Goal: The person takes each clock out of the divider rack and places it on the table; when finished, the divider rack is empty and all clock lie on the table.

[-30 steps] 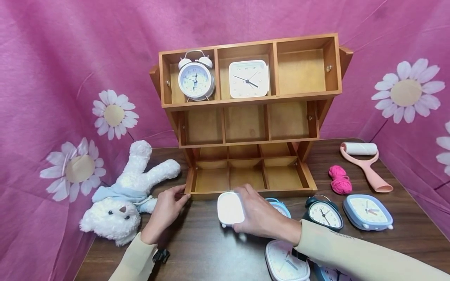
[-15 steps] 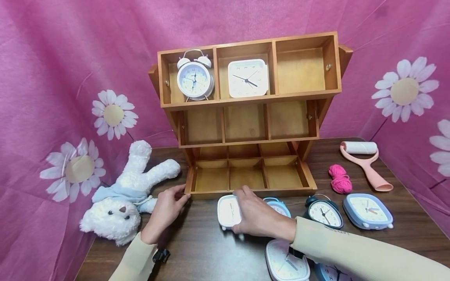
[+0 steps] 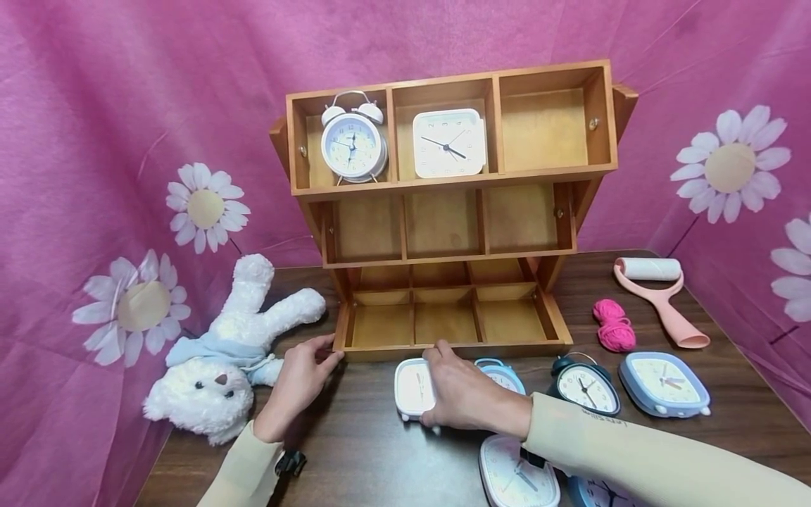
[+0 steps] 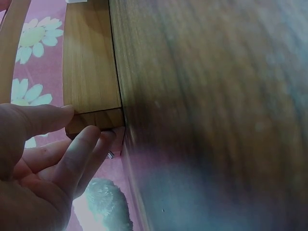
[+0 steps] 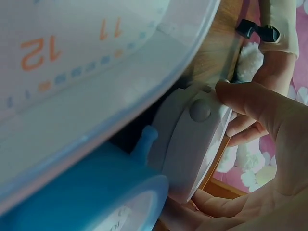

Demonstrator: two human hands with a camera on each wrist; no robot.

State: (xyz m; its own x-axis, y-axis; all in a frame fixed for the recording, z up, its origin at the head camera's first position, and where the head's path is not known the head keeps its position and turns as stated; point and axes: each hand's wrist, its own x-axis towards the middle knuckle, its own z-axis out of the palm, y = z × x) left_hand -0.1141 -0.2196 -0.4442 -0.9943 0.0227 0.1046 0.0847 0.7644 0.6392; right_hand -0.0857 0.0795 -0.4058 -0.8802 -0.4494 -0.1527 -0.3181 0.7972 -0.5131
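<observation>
My right hand [image 3: 465, 391] grips a small white square alarm clock [image 3: 413, 389] by its right side, in front of the wooden shelf [image 3: 453, 351]. In the right wrist view, the thumb and fingers hold opposite edges of the clock [image 5: 185, 144]; its dial is turned away there. The head view shows its pale dial washed out by glare. At the shelf's lower left front corner, my left hand [image 3: 304, 377] pinches the wood. Its thumb and fingertips sit around that corner [image 4: 98, 119] in the left wrist view.
The top row holds a white twin-bell clock [image 3: 353, 146] and a white square clock [image 3: 448, 144]. Nearby lie a blue clock [image 3: 502, 375], dark green clock [image 3: 586, 386], light-blue clock [image 3: 665, 384], pale pink-rimmed clock [image 3: 518, 475], pink yarn [image 3: 613, 325], lint roller [image 3: 662, 299] and teddy bear [image 3: 215, 384].
The held clock has come slightly toward me and tilted, so its dial hands now show through less glare. My left hand stays at the shelf corner.
</observation>
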